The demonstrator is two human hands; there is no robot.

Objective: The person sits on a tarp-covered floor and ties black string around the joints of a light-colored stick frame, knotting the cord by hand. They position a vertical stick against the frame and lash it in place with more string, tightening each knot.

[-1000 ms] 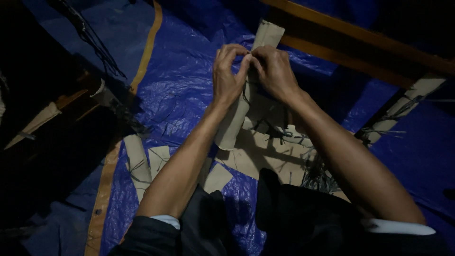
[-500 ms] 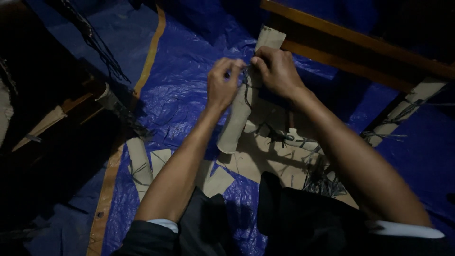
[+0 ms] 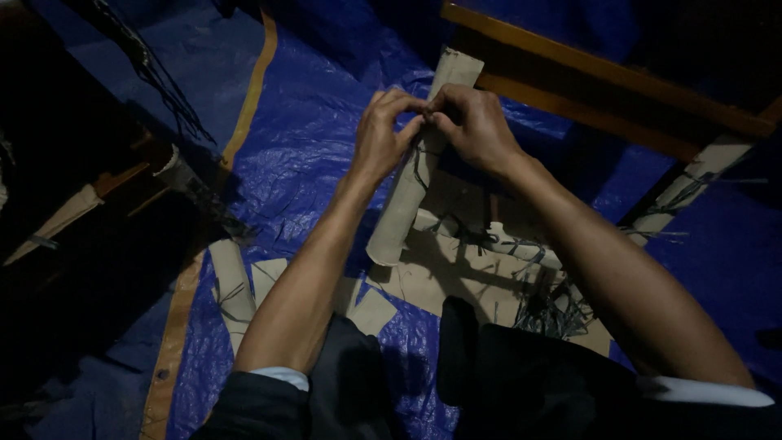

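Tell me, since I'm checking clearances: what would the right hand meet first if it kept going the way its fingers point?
Probably the left hand: the right hand points leftward across the roll, and their fingertips already nearly meet there.

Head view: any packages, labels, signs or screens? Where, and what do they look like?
None visible.
Nearest to packaging: tan rolled cardboard tube, tilted, at centre, held near its upper part by left hand and right hand.
Flat tan cardboard pieces lie below it on the blue tarp.
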